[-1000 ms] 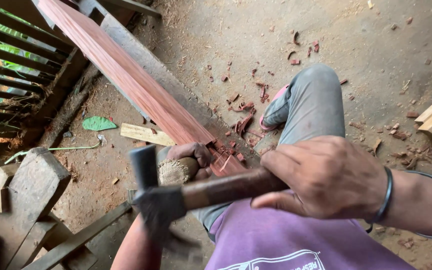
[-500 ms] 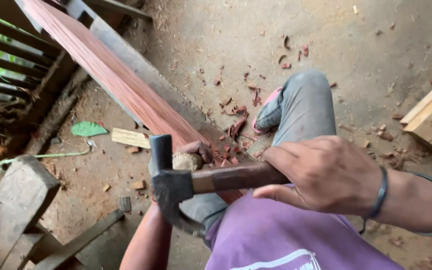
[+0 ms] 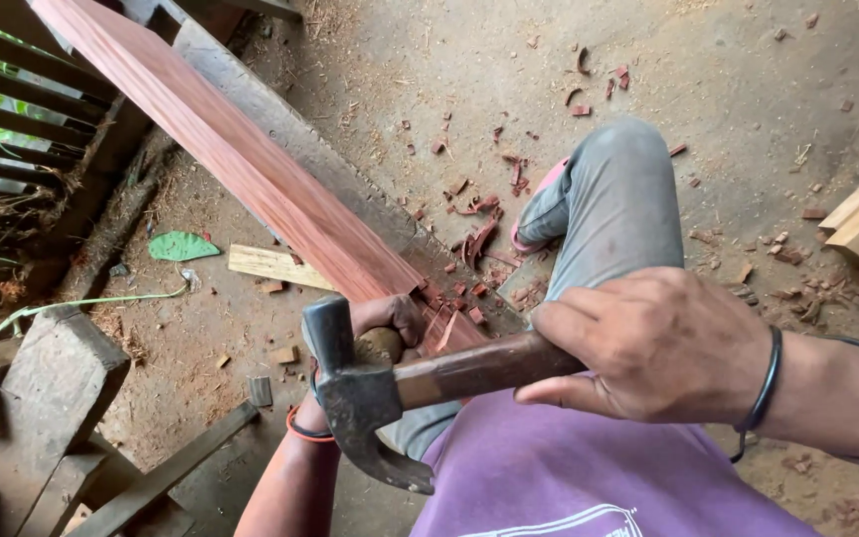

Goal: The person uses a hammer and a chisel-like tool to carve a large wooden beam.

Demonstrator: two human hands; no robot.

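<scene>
1. Near the middle of the head view, the right hand (image 3: 653, 343) is wrapped tight around the wooden handle of a claw hammer (image 3: 390, 393), fingers curled over the top and thumb underneath; a dark bangle sits on that wrist.
2. That hammer's dark metal head hangs low at centre, its face up and left and its claw curving down toward the purple shirt.
3. Just behind the hammer head, the left hand (image 3: 375, 333) is closed around the rounded wooden handle of a chisel (image 3: 382, 345); the tool's blade is hidden, so where it meets the wood cannot be told.
4. Both tools sit at the near end of a long reddish plank (image 3: 241, 159), which runs from upper left down to the hands and lies on a grey beam (image 3: 290, 139).
5. Reddish wood chips (image 3: 479, 224) are scattered on the dirt floor beside the plank, near the bent knee in grey trousers.
6. Left of the plank lie a green leaf (image 3: 183, 246) and a pale wood offcut (image 3: 270, 266).
</scene>
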